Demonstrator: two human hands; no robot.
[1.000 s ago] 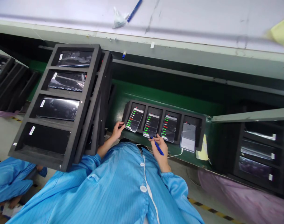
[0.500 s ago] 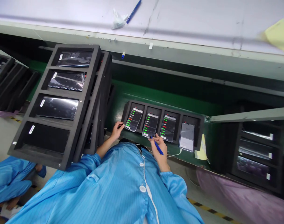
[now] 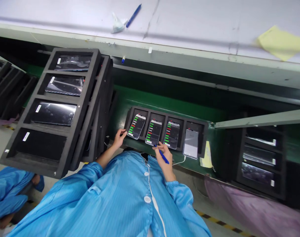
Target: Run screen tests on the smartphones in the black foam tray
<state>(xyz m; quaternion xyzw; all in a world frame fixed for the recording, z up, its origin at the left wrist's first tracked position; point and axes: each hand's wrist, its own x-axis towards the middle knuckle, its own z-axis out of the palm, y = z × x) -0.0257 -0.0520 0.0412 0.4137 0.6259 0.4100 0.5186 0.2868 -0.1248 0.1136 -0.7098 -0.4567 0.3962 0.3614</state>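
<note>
A black foam tray (image 3: 204, 133) holds phones in its compartments. The leftmost phone (image 3: 137, 126), second phone (image 3: 153, 131) and third phone (image 3: 171, 134) show dark screens with green, red and white lines. On the rightmost phone (image 3: 190, 143) the screen is grey and white, and a white cable (image 3: 181, 162) meets its lower end. My left hand (image 3: 119, 138) is at the tray's left end, its bent fingers and thumb somewhat apart beside the leftmost phone's lower corner. My right hand (image 3: 164, 159) grips a blue pen (image 3: 162, 156), tip near the second phone's lower edge.
Stacked black trays of phones (image 3: 56, 95) rise at my left, and more stand at the right (image 3: 260, 161). Above is a white shelf (image 3: 189, 26) with another pen (image 3: 133, 15) and a yellow sheet (image 3: 280, 42). A person's blue-clothed legs (image 3: 9, 187) are at lower left.
The whole view has shifted, so the scene sits slightly further left. Both hands keep nearly the same places at the tray, and the pen stays in my right hand.
</note>
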